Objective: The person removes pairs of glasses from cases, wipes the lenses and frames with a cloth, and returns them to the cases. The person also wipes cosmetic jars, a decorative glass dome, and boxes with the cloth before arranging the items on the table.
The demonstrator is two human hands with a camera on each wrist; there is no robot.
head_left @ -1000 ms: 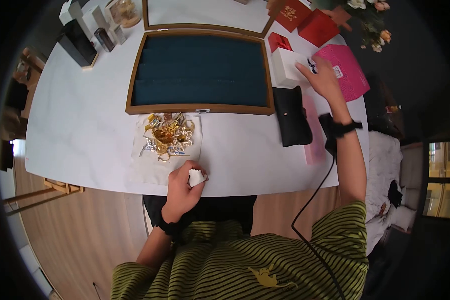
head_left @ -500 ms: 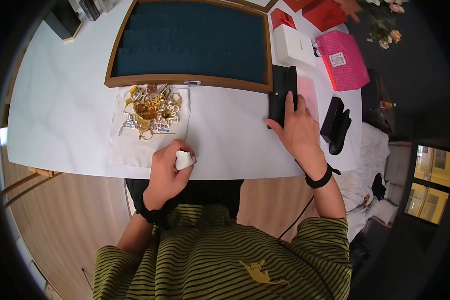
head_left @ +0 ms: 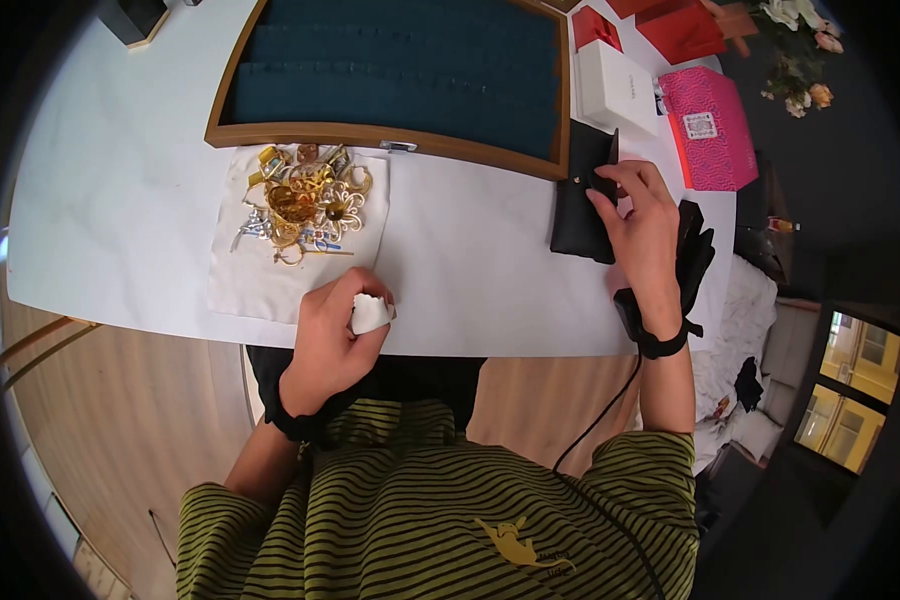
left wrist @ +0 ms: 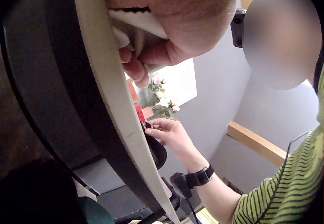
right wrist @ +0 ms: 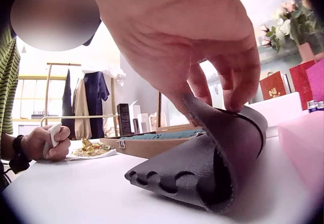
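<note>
My right hand (head_left: 648, 235) pinches the raised flap of a black leather pouch (head_left: 578, 215) at the right of the table. In the right wrist view the pouch (right wrist: 177, 171) shows a scalloped edge, with its flap bent upward under the fingertips. Near the front edge, my left hand (head_left: 332, 335) grips a crumpled white cloth (head_left: 372, 314) in curled fingers. Beyond it a heap of gold and silver jewellery (head_left: 305, 205) lies on a pale cloth (head_left: 250, 290).
A wooden display case (head_left: 310, 134) with dark green lining stands open behind the jewellery. At the back right are a white box (head_left: 615, 92), a red box (head_left: 597, 30) and a pink patterned box (head_left: 725, 130). A black case (head_left: 700, 260) lies beside my right wrist.
My right hand has come from the white box back to the black pouch and now lifts its flap. The left hand keeps its hold on the white cloth. The head view has shifted.
</note>
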